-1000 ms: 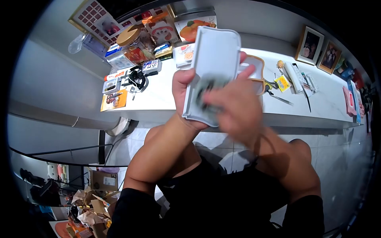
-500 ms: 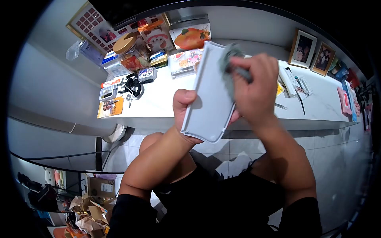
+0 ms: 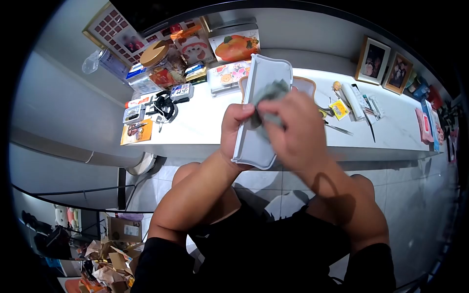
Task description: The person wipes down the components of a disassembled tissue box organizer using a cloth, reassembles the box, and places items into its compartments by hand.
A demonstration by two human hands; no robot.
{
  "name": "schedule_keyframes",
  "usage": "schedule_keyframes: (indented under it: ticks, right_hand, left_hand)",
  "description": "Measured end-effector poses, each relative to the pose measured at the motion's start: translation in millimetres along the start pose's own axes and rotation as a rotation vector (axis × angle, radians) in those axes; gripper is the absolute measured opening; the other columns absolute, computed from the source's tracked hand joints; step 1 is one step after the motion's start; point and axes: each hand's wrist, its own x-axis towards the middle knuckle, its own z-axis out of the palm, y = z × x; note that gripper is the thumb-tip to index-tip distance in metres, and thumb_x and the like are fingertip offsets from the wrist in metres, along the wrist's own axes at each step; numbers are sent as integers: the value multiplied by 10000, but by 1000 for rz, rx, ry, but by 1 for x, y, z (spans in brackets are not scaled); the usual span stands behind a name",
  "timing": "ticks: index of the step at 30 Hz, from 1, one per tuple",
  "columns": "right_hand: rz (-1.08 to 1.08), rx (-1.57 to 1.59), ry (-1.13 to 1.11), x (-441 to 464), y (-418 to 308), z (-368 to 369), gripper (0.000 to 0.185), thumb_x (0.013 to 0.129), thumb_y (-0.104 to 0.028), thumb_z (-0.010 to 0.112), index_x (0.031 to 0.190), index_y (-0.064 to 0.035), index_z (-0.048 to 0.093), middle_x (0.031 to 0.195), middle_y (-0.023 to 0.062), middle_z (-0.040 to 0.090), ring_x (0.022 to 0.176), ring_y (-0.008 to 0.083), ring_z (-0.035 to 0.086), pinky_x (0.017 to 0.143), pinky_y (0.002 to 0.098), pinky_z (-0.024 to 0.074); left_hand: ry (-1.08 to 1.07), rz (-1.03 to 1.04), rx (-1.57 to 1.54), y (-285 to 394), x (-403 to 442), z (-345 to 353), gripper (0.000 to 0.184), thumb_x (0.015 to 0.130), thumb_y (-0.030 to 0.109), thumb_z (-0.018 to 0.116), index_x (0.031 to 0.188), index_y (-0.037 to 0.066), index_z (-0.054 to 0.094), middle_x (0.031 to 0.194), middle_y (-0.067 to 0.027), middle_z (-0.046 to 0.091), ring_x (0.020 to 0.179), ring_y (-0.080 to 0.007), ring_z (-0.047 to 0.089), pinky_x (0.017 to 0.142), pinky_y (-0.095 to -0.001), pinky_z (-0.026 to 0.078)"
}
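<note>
The left hand (image 3: 235, 129), thumb over the rim, grips the left edge of a white tray (image 3: 264, 78), held tilted above the desk's (image 3: 195, 124) front edge. The right hand (image 3: 295, 129), blurred, has its fingers curled round a grey-green cloth (image 3: 274, 93) against the tray's inside.

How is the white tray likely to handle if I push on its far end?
The white tray looks stiff: it shows no sag beyond the left hand, which grips its lower part. Its thin rim suggests it is light for its size. Being smooth, it might slip or pivot under a hard push so far from that grip.
</note>
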Motion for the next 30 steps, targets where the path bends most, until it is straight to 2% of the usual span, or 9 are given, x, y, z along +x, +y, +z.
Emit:
schedule_keyframes:
  ticks: [5,9,11,16,19,23,26,28,30]
  right_hand:
    - [2,-85,140,22,12,-7,203,757,-48,756,955,-86,728,845,104,591,822,342,619,731,469,465]
    - [178,-79,197,46,39,-22,114,956,-89,695,1059,-53,726,931,106,683,890,294,684,791,438,541]
    - [814,648,479,44,57,-25,224,1062,-128,619,1273,-56,643,1024,97,719,986,222,717,836,367,588]
    - [950,987,585,31,59,-44,381,1081,-103,569,1451,-86,476,1052,99,696,866,177,685,693,292,570]
    - [856,1122,417,16,71,-50,370,1048,-52,557,1415,-78,517,996,72,665,741,153,581,553,274,433]
    - [849,1280,424,12,64,-55,371,1027,-58,571,1397,-75,548,1006,71,670,812,168,622,630,295,487]
    - [740,1050,556,13,26,-36,319,1055,-94,537,1368,-64,589,1129,87,689,987,175,662,798,262,540]
    - [315,310,207,-3,17,-21,310,975,-56,644,1282,-83,682,1138,75,723,1178,211,640,953,314,520]
    - [-52,-88,27,-4,8,-14,301,887,-24,718,1177,-100,740,1110,65,733,1153,245,643,940,357,518]
  left_hand:
    - [-200,-96,48,-4,-1,-6,704,955,320,581,1580,36,425,1483,-232,549,1395,-374,567,1066,-597,562]
    - [-145,-93,225,-16,-1,2,751,1033,339,596,1669,82,290,1532,-180,470,1373,-342,577,1018,-570,596]
    - [-207,-1,201,-5,4,-12,788,1058,358,604,1698,98,227,1543,-161,469,1376,-322,575,1037,-527,585]
    - [351,389,728,-4,7,23,719,1090,240,632,1704,160,268,1489,-144,555,1137,-185,684,940,-373,611]
    - [340,274,811,11,5,13,644,1047,56,639,1623,63,349,1456,-188,581,1259,-249,657,1077,-406,567]
    - [389,287,648,9,4,15,497,1061,73,606,1525,54,429,1396,-166,625,1206,-258,692,1021,-416,606]
    - [408,333,561,3,7,28,431,1103,120,539,1518,59,439,1384,-160,629,1231,-267,682,1036,-434,597]
    - [391,343,511,-2,10,32,424,1163,325,444,1481,49,493,1383,-171,634,1277,-288,656,1132,-471,524]
    - [303,283,433,-2,8,20,427,1180,341,392,1488,58,479,1380,-158,629,1264,-269,655,1109,-452,532]
